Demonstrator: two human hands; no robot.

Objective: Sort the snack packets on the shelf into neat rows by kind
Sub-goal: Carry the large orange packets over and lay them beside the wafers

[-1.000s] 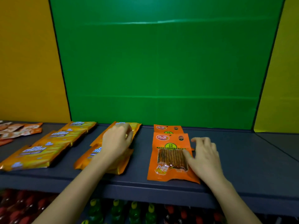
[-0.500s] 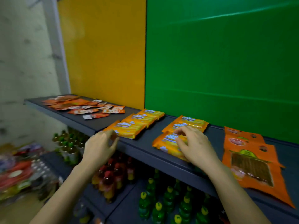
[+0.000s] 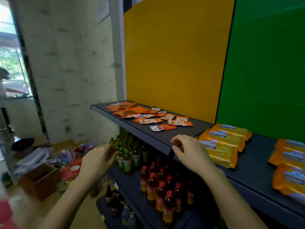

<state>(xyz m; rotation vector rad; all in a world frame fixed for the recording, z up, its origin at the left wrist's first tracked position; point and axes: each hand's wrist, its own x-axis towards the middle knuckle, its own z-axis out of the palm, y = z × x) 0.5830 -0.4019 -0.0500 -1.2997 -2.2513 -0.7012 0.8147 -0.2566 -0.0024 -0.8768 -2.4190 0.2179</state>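
Observation:
A dark shelf (image 3: pixel 158 138) runs from upper left to lower right. Several small orange and white sachets (image 3: pixel 149 120) lie scattered on its left section, with larger orange packets (image 3: pixel 127 109) behind them. Yellow-orange biscuit packs (image 3: pixel 222 142) lie in a row further right, and a second row (image 3: pixel 290 164) sits at the right edge. My right hand (image 3: pixel 189 152) hovers over the shelf's front edge, fingers loosely curled, holding nothing. My left hand (image 3: pixel 97 161) is in the air in front of the shelf, below its level, fingers apart and empty.
Under the shelf stand green-capped bottles (image 3: pixel 125 156) and red-capped bottles (image 3: pixel 161 187) on lower shelves. A brown cardboard box (image 3: pixel 39 180) and loose bags lie on the floor at left. Yellow (image 3: pixel 175 55) and green (image 3: pixel 267 63) panels back the shelf.
The view has swung left, away from the large orange packets. My right hand has left the biscuit pack and moved left to the shelf edge. My left hand has moved with it.

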